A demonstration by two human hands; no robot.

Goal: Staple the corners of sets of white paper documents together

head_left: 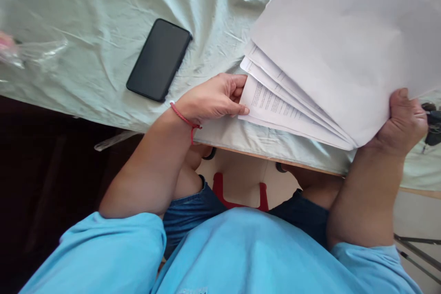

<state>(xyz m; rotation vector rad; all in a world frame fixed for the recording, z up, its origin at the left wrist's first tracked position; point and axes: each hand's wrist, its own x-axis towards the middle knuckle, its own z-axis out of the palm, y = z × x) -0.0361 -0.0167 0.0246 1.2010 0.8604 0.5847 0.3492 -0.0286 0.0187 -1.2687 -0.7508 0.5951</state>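
A stack of white printed paper sheets (pixel 330 55) is fanned out over the right side of the table, its top sheets lifted. My right hand (pixel 404 121) grips the stack at its near right corner, thumb on top. My left hand (pixel 213 98), with a red cord bracelet at the wrist, pinches the left edge of the lower printed sheets near the table's front edge.
A black phone (pixel 159 59) lies face up on the pale green tablecloth (pixel 103 32), left of the papers. Crumpled clear plastic (pixel 24 48) sits at the far left. A dark object (pixel 433 124) lies at the right edge. My knees and a red stool are under the table.
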